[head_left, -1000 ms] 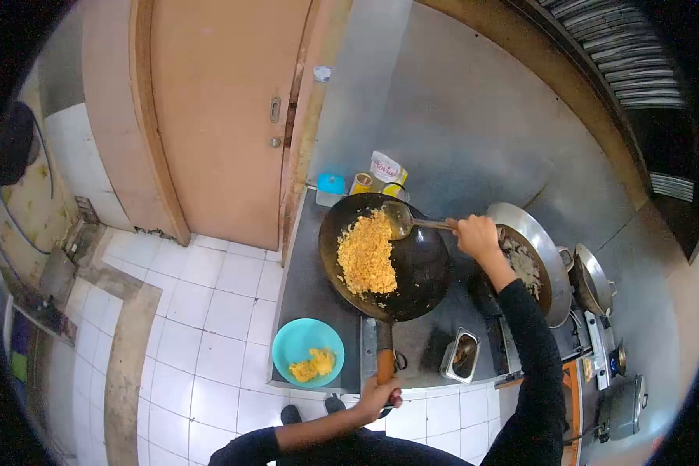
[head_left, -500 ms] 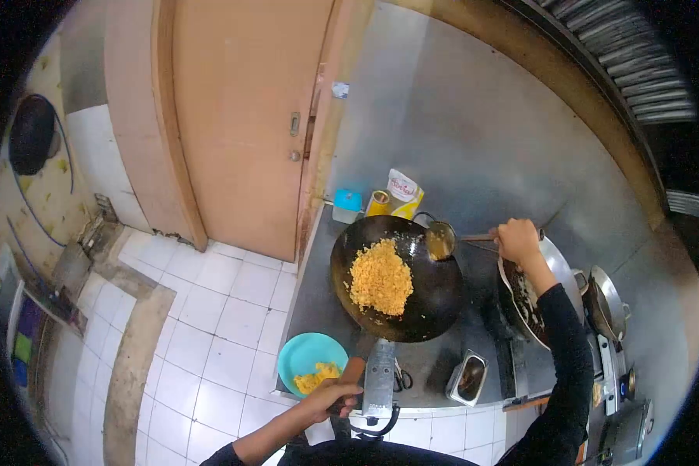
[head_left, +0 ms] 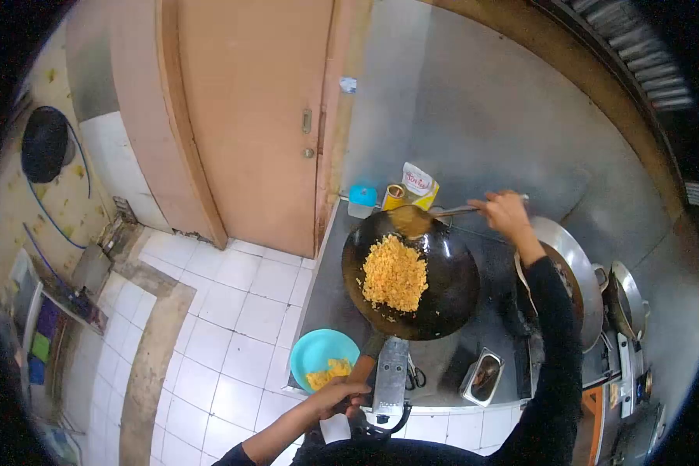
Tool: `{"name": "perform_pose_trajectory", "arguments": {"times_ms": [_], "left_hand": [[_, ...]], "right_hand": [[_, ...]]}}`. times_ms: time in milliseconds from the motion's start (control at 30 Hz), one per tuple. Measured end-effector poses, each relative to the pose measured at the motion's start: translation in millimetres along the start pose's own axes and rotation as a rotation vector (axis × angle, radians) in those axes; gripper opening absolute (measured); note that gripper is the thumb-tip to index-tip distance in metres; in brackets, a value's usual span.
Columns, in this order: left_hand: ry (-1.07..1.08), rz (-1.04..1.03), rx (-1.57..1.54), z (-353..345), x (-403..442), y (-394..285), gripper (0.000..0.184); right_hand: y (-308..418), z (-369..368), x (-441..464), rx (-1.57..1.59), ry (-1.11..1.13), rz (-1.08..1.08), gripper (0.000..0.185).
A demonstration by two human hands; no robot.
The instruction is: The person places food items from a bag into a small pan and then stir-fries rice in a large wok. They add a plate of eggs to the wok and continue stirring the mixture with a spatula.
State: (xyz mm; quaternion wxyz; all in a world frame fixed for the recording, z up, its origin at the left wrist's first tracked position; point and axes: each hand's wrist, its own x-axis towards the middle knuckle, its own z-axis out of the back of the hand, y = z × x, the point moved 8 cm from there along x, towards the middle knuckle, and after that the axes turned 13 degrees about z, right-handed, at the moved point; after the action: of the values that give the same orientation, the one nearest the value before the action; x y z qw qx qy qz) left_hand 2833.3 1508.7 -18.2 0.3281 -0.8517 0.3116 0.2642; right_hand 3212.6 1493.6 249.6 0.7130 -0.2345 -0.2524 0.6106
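A dark wok (head_left: pixel 450 291) sits over the stove, with a heap of orange-yellow fried rice (head_left: pixel 394 273) in its left half. My left hand (head_left: pixel 339 394) is closed around the wok's wooden handle (head_left: pixel 362 368) at the front. My right hand (head_left: pixel 506 213) grips a long-handled ladle (head_left: pixel 412 221), whose bowl is over the wok's back rim, just behind the rice. Left of the handle, a turquoise plate (head_left: pixel 316 347) holds yellow pieces of food (head_left: pixel 330 373), which look like egg.
A blue-lidded container (head_left: pixel 362 201), a yellow can (head_left: pixel 394 196) and a printed packet (head_left: pixel 419 185) stand behind the wok. Metal pans (head_left: pixel 571 241) (head_left: pixel 627 299) are at the right. Scissors (head_left: pixel 417 376) and a metal tin (head_left: pixel 483 377) lie near the front edge.
The ladle has swung right, then back left to the wok's rear rim. The rice is more heaped together. The wok's handle has turned leftward with my left hand, and the camera view has shifted.
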Motion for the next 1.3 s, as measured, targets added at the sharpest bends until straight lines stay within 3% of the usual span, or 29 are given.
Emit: {"name": "perform_pose_trajectory", "arguments": {"times_ms": [100,200,267,500,567,633,700,800,933,1000,1100,1300], "left_hand": [[-0.043,-0.009,0.025,-5.6,4.3,1.1,0.021],[-0.023,-0.024,-0.028,-12.7,2.4,-0.8,0.021],[-0.044,-0.013,-0.043,-10.5,6.0,3.2,0.02],[-0.072,-0.078,-0.123,-19.8,26.4,20.1,0.018],[-0.056,-0.183,-0.138,-35.0,43.5,24.6,0.017],[-0.143,-0.265,-0.124,-49.4,68.8,34.9,0.015],[-0.162,-0.313,-0.18,-70.8,102.0,45.3,0.017],[-0.112,-0.459,-0.284,-104.6,158.7,53.0,0.018],[-0.199,-0.471,-0.27,-150.2,165.5,37.0,0.017],[-0.253,-0.552,-0.336,-154.2,158.5,33.7,0.018],[-0.2,-0.522,-0.335,-151.8,143.4,40.9,0.018],[-0.145,-0.424,-0.229,-129.2,81.2,36.1,0.018]], "right_hand": [[28.1,9.5,23.1,0.083,-0.266,0.119,0.031],[43.1,31.3,32.2,0.242,-0.266,0.196,0.035],[57.4,54.6,23.9,0.381,-0.34,0.39,0.04],[55.7,97.6,-40.0,0.117,-0.325,0.464,0.033],[37.8,86.2,-60.1,-0.026,-0.177,0.207,0.035],[40.0,78.7,-77.8,-0.062,-0.042,0.11,0.029],[37.0,44.7,-104.2,0.151,0.435,-0.216,0.026],[49.3,48.7,-135.1,0.224,0.419,-0.387,0.03],[94.1,49.1,-158.5,0.684,0.712,-0.53,0.035],[124.3,10.5,-154.2,0.801,0.641,-0.633,0.034],[155.5,-39.1,-130.8,0.667,0.315,-0.702,0.027],[149.9,-17.8,-128.5,0.461,0.151,-0.687,0.035]]}}
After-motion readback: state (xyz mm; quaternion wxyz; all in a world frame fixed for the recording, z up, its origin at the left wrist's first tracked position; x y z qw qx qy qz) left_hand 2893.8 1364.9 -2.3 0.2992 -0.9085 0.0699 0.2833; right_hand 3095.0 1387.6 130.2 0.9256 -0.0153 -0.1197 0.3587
